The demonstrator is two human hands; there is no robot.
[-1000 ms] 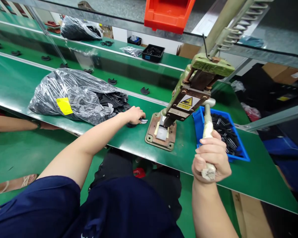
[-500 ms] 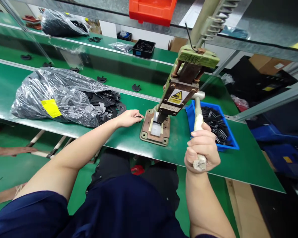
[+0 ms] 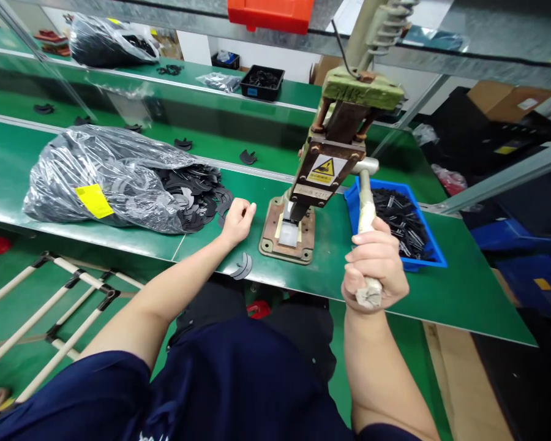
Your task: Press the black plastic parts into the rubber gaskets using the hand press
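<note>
Standing above green flooring (image 3: 9, 367), the glossy green worktop (image 3: 463, 275) bears a press (image 3: 316, 177).

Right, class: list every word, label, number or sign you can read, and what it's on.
No words or numbers are readable.
Press: warning triangle, black symbol; caption too small.
Strip below it: blurred.
Bag: yellow label, nothing legible.
Black tray: blue label, too small.
Carton: white label, too small.
Shirt: print, cut off.

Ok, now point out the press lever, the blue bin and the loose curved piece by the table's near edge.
Press lever (image 3: 367, 205), head view: on its pale shaft.
Blue bin (image 3: 437, 253), head view: on its right rim.
Curved piece (image 3: 243, 267), head view: on its middle.
</note>
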